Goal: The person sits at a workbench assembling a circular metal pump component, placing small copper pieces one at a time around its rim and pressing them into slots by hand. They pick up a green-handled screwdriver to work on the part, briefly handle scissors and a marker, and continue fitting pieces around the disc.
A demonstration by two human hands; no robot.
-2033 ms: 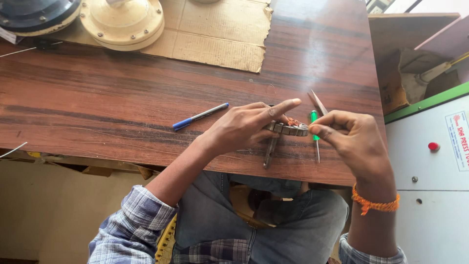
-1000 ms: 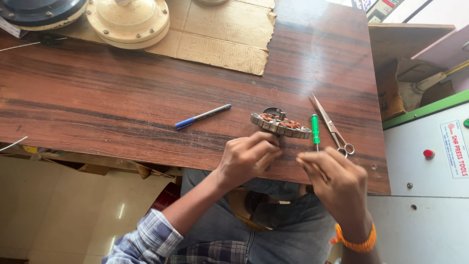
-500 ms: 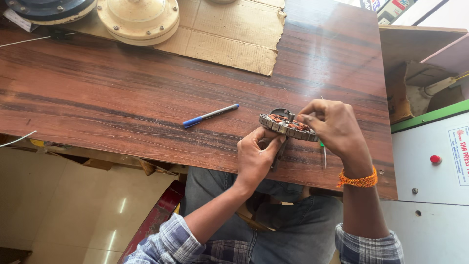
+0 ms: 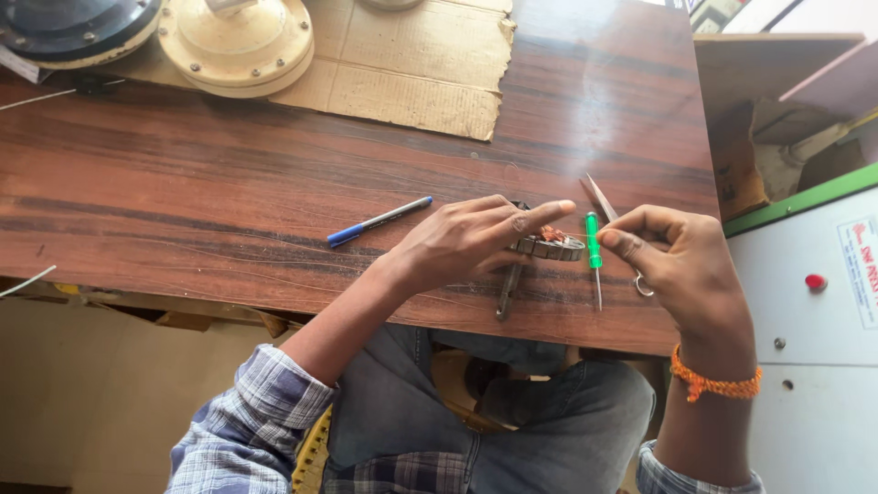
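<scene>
Left hand [image 4: 466,242] arches over the wound stator [image 4: 549,245], forefinger extended.

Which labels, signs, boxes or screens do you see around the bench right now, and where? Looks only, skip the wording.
Label: on the white cabinet at the right edge, upright white rectangle with red print, partly cut off.
Cardboard sheet: flat on the table at top centre, tan, ragged edge, under the cream round housing.
Cardboard box: right of the table, brown, open.
Screens: none in view.
</scene>
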